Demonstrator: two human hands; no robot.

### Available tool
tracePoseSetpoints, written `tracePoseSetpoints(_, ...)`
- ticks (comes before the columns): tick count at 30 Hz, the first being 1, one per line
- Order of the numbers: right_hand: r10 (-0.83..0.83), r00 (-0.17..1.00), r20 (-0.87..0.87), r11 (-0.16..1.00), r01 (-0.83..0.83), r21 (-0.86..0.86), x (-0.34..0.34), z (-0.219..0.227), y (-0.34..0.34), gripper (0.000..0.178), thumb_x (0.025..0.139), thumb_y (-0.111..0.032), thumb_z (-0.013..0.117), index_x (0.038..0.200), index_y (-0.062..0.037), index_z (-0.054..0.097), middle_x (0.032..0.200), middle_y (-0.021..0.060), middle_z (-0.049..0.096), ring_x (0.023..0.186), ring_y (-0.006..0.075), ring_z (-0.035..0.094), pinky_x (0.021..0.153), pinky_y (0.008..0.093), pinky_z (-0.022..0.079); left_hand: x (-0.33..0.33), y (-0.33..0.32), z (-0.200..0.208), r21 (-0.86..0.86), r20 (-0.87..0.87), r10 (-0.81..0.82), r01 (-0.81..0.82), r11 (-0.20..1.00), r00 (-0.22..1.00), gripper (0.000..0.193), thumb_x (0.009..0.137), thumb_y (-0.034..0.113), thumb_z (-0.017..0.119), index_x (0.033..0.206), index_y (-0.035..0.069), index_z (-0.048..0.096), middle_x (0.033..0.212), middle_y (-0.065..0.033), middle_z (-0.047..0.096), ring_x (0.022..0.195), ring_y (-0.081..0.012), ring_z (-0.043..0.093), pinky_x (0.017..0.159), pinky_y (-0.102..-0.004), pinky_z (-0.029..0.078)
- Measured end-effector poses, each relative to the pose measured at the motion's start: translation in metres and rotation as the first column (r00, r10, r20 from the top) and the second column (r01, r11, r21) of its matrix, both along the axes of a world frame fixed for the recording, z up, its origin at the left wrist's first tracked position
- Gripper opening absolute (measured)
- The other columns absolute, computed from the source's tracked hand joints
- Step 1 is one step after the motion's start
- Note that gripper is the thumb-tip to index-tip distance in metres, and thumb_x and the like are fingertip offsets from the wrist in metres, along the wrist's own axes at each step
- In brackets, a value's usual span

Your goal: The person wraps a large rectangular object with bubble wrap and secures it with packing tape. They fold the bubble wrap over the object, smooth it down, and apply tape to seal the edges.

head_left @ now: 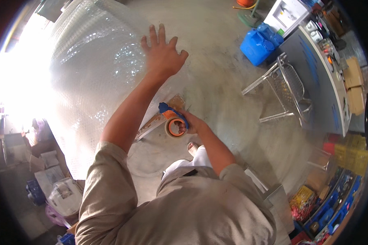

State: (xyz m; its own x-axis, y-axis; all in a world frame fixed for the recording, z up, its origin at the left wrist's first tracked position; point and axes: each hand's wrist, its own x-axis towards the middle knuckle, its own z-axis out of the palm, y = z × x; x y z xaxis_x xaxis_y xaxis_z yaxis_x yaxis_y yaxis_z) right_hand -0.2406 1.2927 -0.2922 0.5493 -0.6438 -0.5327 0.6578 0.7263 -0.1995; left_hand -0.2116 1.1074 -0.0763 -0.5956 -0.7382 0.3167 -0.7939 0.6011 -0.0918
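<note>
My left hand [162, 57] reaches far forward with its fingers spread, over the right side of a big sheet of clear bubble wrap [86, 85]. Whether its palm touches the film cannot be told. Closer to my body, my right hand [193, 123] grips a blue and orange tape dispenser [166, 109] that carries a wide roll of tape [169, 129]. Several of its fingers pass through the roll's orange core. Behind the dispenser, a worn brown board or beam [153, 124] sticks out from beneath the wrap.
To the right stand a metal chair [288, 85], a grey desk [315, 77] with tools along its top, and blue jerrycans [257, 45]. Blue parts bins [327, 212] line the lower right. White containers [64, 196] and boxes crowd the lower left. My foot [193, 148] is on the concrete floor.
</note>
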Motion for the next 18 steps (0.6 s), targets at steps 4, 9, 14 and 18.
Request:
tracePoseSetpoints(4, 0.361, 0.694, -0.623, 0.802, -0.571, -0.172, 0.001, 0.009, -0.019, 0.049, 0.093, -0.058, 0.069, 0.081, -0.0112, 0.065, 0.055, 0.0017, 0.052, 0.043, 0.0134, 0.048, 0.044, 0.0302, 0.039, -0.002, 0.000, 0.001, 0.001, -0.008, -0.017, 0.017, 1.000, 1.000, 0.059, 0.088, 0.050, 0.061, 0.138, 0.019, 0.066, 0.166, -0.0210, 0.029, 0.157, -0.0432, 0.012, 0.121, -0.0653, 0.008)
tracePoseSetpoints(9, 0.439, 0.692, -0.573, 0.682, -0.672, -0.289, 0.025, 0.013, -0.030, 0.053, 0.082, -0.063, 0.078, 0.070, -0.0127, 0.069, 0.065, -0.0008, 0.059, 0.057, 0.0099, 0.053, 0.053, 0.0270, 0.042, 0.003, 0.003, 0.008, -0.013, -0.028, -0.070, 0.070, 0.997, 0.997, 0.057, 0.089, 0.047, 0.067, 0.139, 0.019, 0.065, 0.166, -0.0202, 0.030, 0.156, -0.0427, 0.016, 0.121, -0.0643, 0.011)
tracePoseSetpoints(14, 0.307, 0.456, -0.835, 0.397, -0.859, -0.323, -0.056, -0.021, -0.037, 0.074, 0.078, -0.076, 0.073, 0.087, -0.0025, 0.076, 0.078, 0.0088, 0.071, 0.069, 0.0195, 0.064, 0.065, 0.0345, 0.049, 0.016, 0.025, 0.014, 0.092, -0.033, -0.074, 0.077, 0.993, 0.997, 0.058, 0.093, 0.045, 0.069, 0.144, 0.019, 0.060, 0.165, -0.0167, 0.032, 0.156, -0.0396, 0.020, 0.123, -0.0596, 0.013)
tracePoseSetpoints(18, 0.374, 0.256, -0.892, 0.364, -0.925, -0.113, -0.200, -0.010, -0.084, 0.077, 0.081, -0.074, 0.071, 0.096, 0.0011, 0.077, 0.085, 0.0098, 0.072, 0.076, 0.0214, 0.065, 0.072, 0.0339, 0.051, -0.004, 0.020, 0.032, 0.208, -0.013, 0.040, -0.037, 0.977, 0.999, 0.052, 0.090, 0.041, 0.073, 0.136, 0.016, 0.064, 0.162, -0.0143, 0.038, 0.152, -0.0365, 0.028, 0.122, -0.0576, 0.018)
